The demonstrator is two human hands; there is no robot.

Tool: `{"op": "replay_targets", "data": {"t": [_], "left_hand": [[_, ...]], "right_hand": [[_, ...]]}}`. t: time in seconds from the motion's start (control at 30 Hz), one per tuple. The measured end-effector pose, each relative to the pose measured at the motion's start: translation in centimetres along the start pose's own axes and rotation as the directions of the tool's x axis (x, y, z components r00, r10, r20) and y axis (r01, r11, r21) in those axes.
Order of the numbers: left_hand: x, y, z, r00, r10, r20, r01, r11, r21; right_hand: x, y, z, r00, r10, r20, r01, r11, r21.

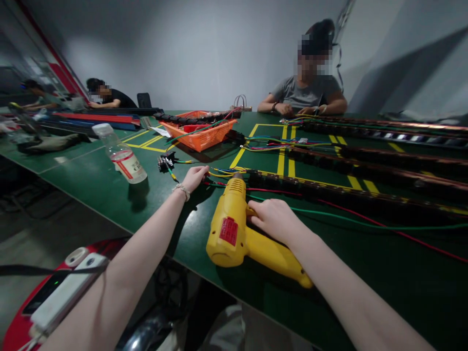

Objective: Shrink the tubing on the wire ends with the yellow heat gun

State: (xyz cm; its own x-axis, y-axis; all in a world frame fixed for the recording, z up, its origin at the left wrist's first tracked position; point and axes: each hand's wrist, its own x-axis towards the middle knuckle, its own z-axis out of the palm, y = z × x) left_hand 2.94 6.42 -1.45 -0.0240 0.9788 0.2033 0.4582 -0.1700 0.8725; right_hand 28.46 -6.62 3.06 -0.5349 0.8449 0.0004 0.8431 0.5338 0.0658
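My right hand (276,218) is wrapped round a yellow heat gun (228,214), its index finger by the trigger. The gun's nozzle points away from me toward a bundle of thin coloured wires (228,171). Left of the nozzle, my left hand (195,178) is closed, thumb and fingers pinching wires at the bundle's end; the exact grip is partly hidden. From these wires a long dark wrapped strip (303,185) runs off to the right. A small black connector block (166,162) with short wires lies just beyond my left hand.
A clear plastic bottle (126,158) stands on the green table (153,200) at left. Behind my hands sits an orange basket (203,136) with more strips. Red and green wires (365,225) cross at right. A co-worker (305,87) sits opposite; others work at far left.
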Motion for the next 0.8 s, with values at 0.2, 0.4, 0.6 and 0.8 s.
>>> {"op": "replay_targets", "data": {"t": [0.2,0.4,0.6,0.8], "left_hand": [[-0.4,0.6,-0.1,1.000,-0.029,-0.008,0.029,0.999,-0.015],[0.0,0.5,0.2,0.999,-0.025,-0.048,0.024,1.000,-0.014],[0.0,0.4,0.1,1.000,-0.020,-0.015,0.019,0.999,-0.040],[-0.1,1.1,0.0,0.995,-0.082,-0.059,0.080,0.996,-0.029]], "right_hand": [[-0.1,0.1,0.0,0.999,0.029,0.039,-0.028,0.999,-0.030],[0.4,-0.4,-0.2,0.998,0.020,0.055,-0.017,0.997,-0.069],[2.2,-3.2,-0.2,0.998,-0.062,0.017,0.063,0.997,-0.049],[4.3,-6.4,-0.4,0.992,-0.121,-0.042,0.122,0.993,0.010]]}}
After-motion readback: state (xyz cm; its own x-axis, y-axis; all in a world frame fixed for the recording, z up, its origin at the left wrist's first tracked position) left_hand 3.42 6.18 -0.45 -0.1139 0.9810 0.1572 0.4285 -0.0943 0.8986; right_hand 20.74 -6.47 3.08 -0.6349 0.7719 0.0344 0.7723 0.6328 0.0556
